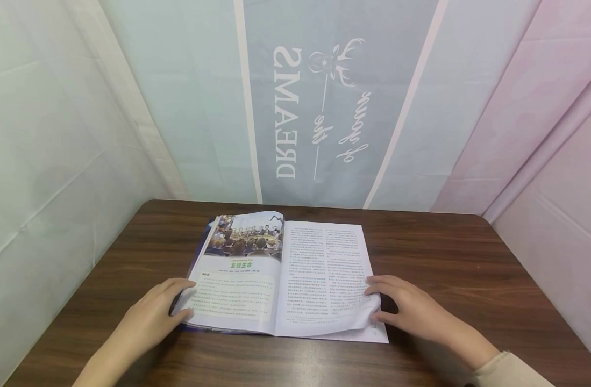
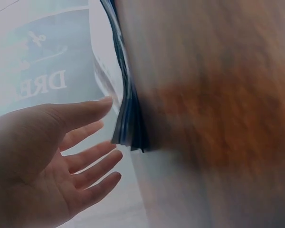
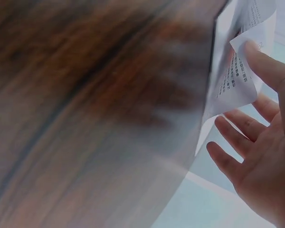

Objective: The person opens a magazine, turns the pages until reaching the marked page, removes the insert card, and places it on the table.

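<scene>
An open magazine (image 1: pixel 319 279) lies on the dark wooden table, with a colour picture on its left page (image 1: pixel 234 303) and columns of text on the right. My left hand (image 1: pixel 152 314) is at the magazine's left edge, thumb and fingers spread apart; the left wrist view shows the thumb beside the page edges. At the lower right, my right hand (image 1: pixel 411 312) holds a lifted page (image 3: pixel 235 85) between thumb and fingers. That page's lower corner curls up, and a flat page shows beneath it. Some fingers of the right hand are spread loosely.
The brown table (image 1: pixel 445 258) extends on both sides of the magazine. Behind it hangs a pale blue-grey curtain (image 1: pixel 203 107) with mirrored lettering. Light cloth walls stand at the left and right.
</scene>
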`<state>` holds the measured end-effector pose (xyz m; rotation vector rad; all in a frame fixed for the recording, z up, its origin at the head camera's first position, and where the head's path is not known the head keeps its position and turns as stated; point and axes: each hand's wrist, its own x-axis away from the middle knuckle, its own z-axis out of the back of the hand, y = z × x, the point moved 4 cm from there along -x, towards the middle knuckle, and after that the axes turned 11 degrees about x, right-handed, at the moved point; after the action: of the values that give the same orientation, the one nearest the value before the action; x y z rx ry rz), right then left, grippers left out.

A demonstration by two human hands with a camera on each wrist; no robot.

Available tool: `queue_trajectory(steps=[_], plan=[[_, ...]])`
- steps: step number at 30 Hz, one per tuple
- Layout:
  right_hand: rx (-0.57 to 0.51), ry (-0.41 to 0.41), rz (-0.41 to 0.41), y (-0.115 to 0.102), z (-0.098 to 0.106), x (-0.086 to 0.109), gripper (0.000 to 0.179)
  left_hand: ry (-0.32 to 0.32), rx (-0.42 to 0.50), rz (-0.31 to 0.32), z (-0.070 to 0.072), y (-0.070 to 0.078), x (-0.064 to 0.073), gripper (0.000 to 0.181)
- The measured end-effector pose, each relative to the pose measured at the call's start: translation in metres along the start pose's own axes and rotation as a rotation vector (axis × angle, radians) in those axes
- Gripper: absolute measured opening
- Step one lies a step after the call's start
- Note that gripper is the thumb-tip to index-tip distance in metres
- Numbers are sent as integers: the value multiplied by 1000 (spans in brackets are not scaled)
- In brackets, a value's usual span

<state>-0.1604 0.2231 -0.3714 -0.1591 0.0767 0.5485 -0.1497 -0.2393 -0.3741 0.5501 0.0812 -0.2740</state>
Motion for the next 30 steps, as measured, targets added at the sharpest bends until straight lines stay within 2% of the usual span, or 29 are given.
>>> queue_trajectory(steps=[5, 13, 24, 30], plan=[[-1, 77, -7, -1, 9, -6, 38, 24, 35, -25, 1, 16, -4, 43], [-22, 233, 61, -7, 27, -17, 37, 67, 75, -91, -6, 46, -11, 33], [-151, 299, 64, -26, 46, -35, 40, 80, 139, -192, -25, 90, -19, 36], [-155, 328, 72, -41, 55, -48, 40, 66, 179, -265, -34, 115, -24, 43]])
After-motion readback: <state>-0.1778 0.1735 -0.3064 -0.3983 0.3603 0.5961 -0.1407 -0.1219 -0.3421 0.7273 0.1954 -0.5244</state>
